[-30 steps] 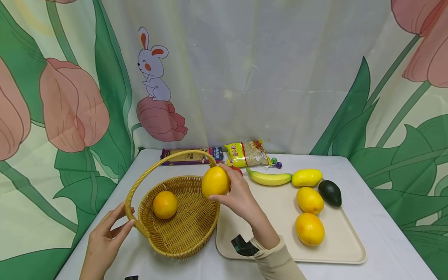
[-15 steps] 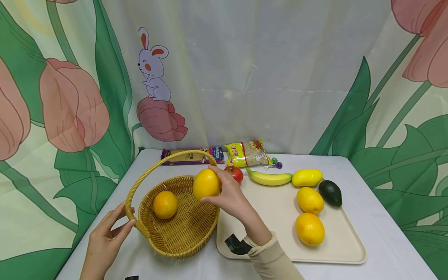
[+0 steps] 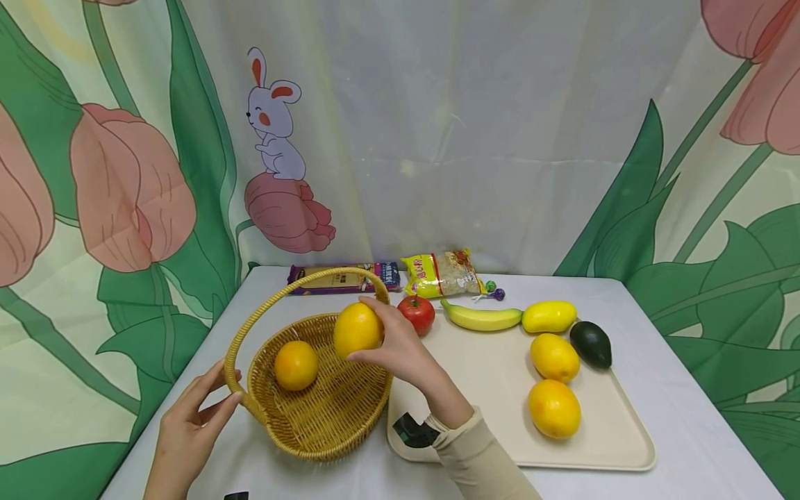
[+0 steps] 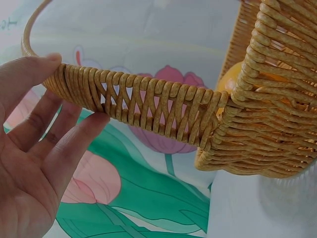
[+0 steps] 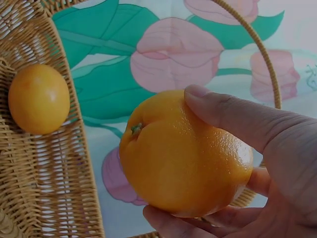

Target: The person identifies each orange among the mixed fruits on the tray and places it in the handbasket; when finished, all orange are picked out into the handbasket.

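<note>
My right hand (image 3: 400, 347) grips an orange (image 3: 358, 330) above the right side of a woven basket (image 3: 325, 444). In the right wrist view the thumb lies on top of that orange (image 5: 178, 153) and the other fingers curl beneath it; a small green stem mark shows. A second orange-yellow fruit (image 3: 296, 365) lies inside the basket at the left. With thumb and fingers, my left hand (image 3: 190, 430) pinches the basket's arched handle (image 3: 232, 351) low on its left side. The left wrist view shows the fingertips on the wrapped handle (image 4: 148, 101).
Right of the basket, a beige tray (image 3: 462, 389) bears two yellow-orange fruits (image 3: 554, 408), with a yellow mango (image 3: 548, 317), a banana (image 3: 481, 317) and an avocado (image 3: 590, 344) along its edges. A red apple (image 3: 417, 314) sits behind. Packaged food (image 3: 440, 274) and lollipops (image 3: 494, 292) lie at the back.
My right hand has moved left with the orange, from the basket's right rim to over its inside. The apple has come into sight behind it. The left hand and basket stay put.
</note>
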